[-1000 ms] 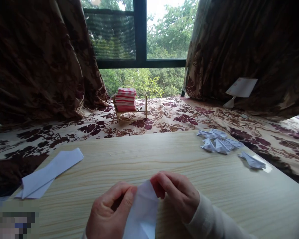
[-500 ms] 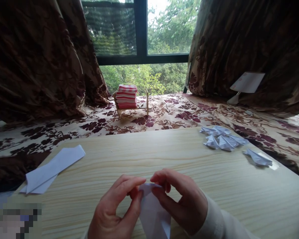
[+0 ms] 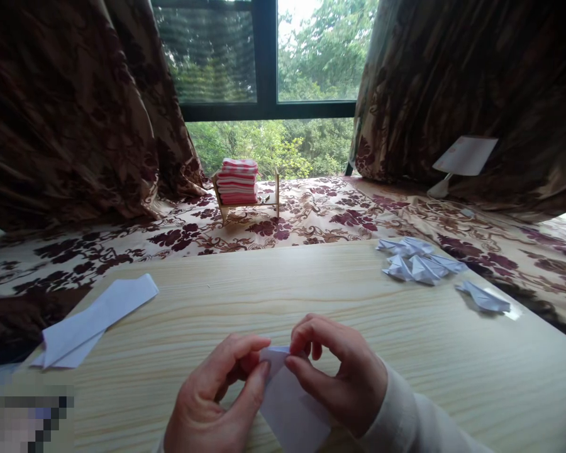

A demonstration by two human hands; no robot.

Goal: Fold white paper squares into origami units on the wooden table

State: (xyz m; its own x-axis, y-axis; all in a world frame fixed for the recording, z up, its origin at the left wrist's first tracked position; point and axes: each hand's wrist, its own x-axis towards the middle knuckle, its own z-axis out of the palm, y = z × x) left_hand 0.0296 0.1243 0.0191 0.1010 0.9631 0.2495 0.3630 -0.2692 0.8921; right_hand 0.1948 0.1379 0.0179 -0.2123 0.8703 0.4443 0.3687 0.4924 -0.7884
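A folded sheet of white paper (image 3: pixel 293 409) is held between my two hands near the table's front edge, its lower end cut off by the frame. My left hand (image 3: pixel 221 390) pinches the paper's upper left corner between thumb and index finger. At the upper right corner, thumb and bent fingers of my right hand (image 3: pixel 342 377) close on the edge. A narrow crease or flap shows along the top of the paper. Several folded white paper pieces (image 3: pixel 417 259) lie in a group at the far right, with one more folded paper piece (image 3: pixel 485 297) nearer.
Flat folded white sheets (image 3: pixel 101 318) lie on the wooden table (image 3: pixel 226 283) at left. Beyond it, a patterned cloth bears a small wooden stand (image 3: pixel 249 204) with stacked pink-and-white cloths (image 3: pixel 238 181). A lamp (image 3: pixel 466 156) stands at right before the curtain. A pixelated patch covers the lower left corner.
The paper has turned slightly, and its wide face shows more now. My right fingers have closed onto its top right corner. The whole view has shifted a little.
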